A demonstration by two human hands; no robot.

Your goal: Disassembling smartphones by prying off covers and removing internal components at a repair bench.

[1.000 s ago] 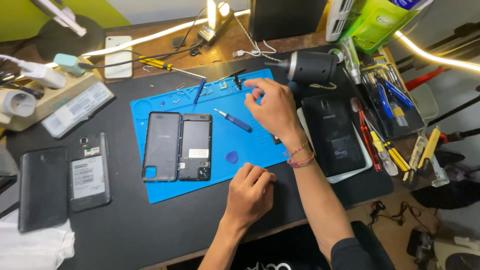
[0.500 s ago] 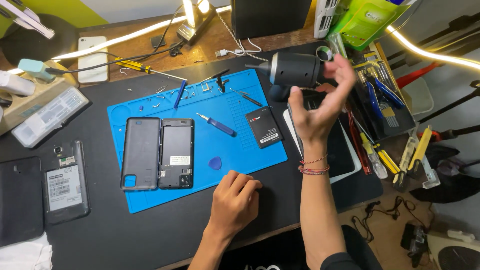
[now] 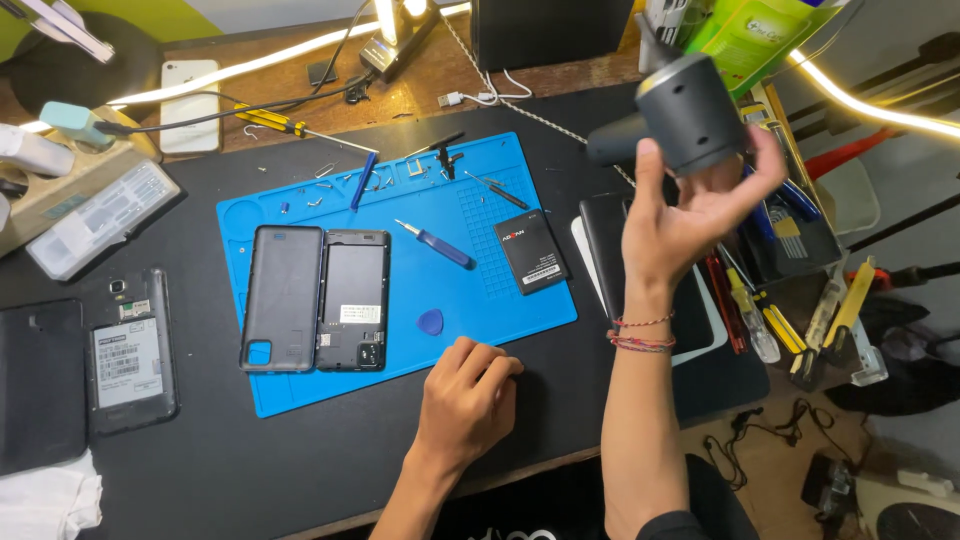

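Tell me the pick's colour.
Blue; the pick lies on the blue mat, head view.
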